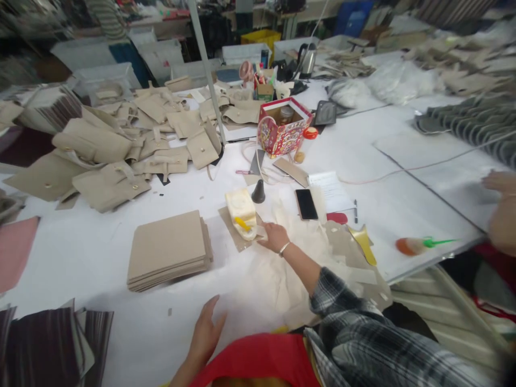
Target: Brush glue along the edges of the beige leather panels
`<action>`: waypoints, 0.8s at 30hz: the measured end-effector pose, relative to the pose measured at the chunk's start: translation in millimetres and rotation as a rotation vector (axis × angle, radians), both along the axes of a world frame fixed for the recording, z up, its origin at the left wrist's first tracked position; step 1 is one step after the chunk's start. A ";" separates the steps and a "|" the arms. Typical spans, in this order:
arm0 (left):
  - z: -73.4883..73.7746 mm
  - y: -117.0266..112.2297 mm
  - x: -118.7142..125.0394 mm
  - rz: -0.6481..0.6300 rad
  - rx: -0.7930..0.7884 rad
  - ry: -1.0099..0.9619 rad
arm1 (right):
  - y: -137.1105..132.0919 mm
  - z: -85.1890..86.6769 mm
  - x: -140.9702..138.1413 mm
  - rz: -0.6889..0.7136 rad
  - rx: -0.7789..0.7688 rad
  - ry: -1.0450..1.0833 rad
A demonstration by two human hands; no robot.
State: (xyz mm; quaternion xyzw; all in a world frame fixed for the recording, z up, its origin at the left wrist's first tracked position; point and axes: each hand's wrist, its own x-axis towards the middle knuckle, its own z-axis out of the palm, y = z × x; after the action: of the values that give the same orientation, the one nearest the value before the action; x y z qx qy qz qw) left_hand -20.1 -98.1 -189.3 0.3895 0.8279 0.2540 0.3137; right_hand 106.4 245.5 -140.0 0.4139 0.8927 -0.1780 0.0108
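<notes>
My right hand point(274, 237) reaches over the table's middle, its fingers closed around a small pale piece point(262, 232). That piece lies against a cream-coloured plastic container point(241, 207) with a yellow-handled tool point(242, 223) on it; whether the two are joined I cannot tell. Beneath the container is a beige sheet point(228, 223). Near the front edge, my left hand point(206, 329) hovers or rests with thumb and fingers apart, holding nothing. Beyond it sits a stack of beige rectangular panels point(169, 244). Crumpled whitish material point(278, 274) spreads below my right forearm.
Beige bag pieces point(100, 185) are heaped at the left. A dark cone point(258, 192), a phone point(306, 205), a red box point(282, 129) and a bottle with a green nozzle point(413, 245) stand or lie around. Another person's arm point(502, 215) enters at right.
</notes>
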 end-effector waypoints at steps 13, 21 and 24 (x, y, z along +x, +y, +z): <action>-11.4 138.4 54.7 -0.276 -0.013 0.125 | 9.0 8.7 109.2 0.339 0.028 -0.165; 3.0 200.0 121.9 -0.423 0.084 -0.107 | 31.3 39.4 157.5 -0.045 0.096 -0.014; 8.9 213.0 144.1 -0.575 0.146 -0.109 | 32.0 35.7 167.3 -0.030 0.149 -0.126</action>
State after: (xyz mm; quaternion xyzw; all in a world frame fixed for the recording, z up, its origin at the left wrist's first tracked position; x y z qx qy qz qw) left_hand 124.0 114.9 -180.4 0.6155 0.6450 0.2340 0.3877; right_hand 273.6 277.6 -104.3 0.4375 0.8946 -0.0847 0.0335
